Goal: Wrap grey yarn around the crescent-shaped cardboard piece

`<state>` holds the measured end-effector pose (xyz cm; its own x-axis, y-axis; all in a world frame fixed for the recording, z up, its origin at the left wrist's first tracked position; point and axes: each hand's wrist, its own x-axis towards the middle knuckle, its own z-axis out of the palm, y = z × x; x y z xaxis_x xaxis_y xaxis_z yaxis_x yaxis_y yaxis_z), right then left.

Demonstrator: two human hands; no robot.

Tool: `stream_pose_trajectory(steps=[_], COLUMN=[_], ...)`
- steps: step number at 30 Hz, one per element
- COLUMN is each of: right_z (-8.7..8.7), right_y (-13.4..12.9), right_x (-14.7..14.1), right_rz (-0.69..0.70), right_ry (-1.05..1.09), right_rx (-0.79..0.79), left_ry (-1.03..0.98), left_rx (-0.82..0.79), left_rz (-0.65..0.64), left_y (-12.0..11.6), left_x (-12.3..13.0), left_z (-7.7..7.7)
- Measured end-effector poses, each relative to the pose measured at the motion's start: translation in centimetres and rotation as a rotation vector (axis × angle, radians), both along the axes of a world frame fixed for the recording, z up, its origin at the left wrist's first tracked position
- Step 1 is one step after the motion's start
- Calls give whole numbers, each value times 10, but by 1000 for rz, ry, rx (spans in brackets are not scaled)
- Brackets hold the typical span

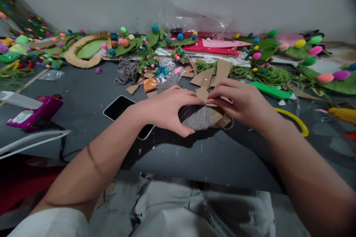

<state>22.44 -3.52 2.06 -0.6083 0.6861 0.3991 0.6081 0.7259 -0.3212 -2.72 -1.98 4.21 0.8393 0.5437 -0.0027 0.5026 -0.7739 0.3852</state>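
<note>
A cardboard piece wound with grey yarn (198, 117) is between my hands, near the front of the dark table. My left hand (169, 109) curls round its left end, thumb in front and fingers over the top. At its right side, my right hand (239, 100) is closed, fingertips pinching at the bare cardboard edge (202, 94). A loop of yarn (228, 124) hangs below the right fingers. What exactly those fingertips hold is partly hidden. Under my left wrist lies a phone (119, 108) with a dark screen.
Cardboard scraps (204, 77) and a tangle of grey yarn (126, 70) lie behind my hands. To the right are a green-handled tool (272, 90) and a yellow curved handle (294, 120). A purple device (39, 111) with cables stands left. Felt-ball garlands (125, 42) line the back wall.
</note>
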Motion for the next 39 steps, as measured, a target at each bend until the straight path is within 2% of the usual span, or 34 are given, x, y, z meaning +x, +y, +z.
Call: stream_pose_trajectory(steps=[5,8,12,15,18,23,25,27,30,32,35,39], right_z=[5,2,-5,-8,-11,-14,-13,-11,-7,-5,-3,3], right_y=[5,10,15,14,7,-12,-19,-24,-26,-24,-18,-11], right_x=[3,7,14,11,0,-22,-26,-26,-18,-11,-2,5], right_rz=[-43,-124,-121,-123,-117,-99,-80,-86,-107,-112,-75,-2], right_ry=[174,314,449,517,549,529,422,271,41,-44,-61,27], right_rx=[-135,-346,-664,-774,-720,-552,-438,-261,6,102,136,87], left_ry=[-99,-150,-192,-268,-366,-557,-518,-404,-220,-141,-87,-66], left_rx=[-58,-64,-101,-155,-159,30,127,165,137,111,44,-42], left_rz=[-19,-10,-28,-68,-9,331,417,446,449,417,278,74], left_y=[-2,-2,-4,-4,-2,8,11,13,13,11,7,-2], left_x=[-2,-3,-4,-4,-5,-5,-5,-5,-5,-4,0,3], left_z=[3,2,3,5,4,-3,-5,-7,-8,-8,-5,-1])
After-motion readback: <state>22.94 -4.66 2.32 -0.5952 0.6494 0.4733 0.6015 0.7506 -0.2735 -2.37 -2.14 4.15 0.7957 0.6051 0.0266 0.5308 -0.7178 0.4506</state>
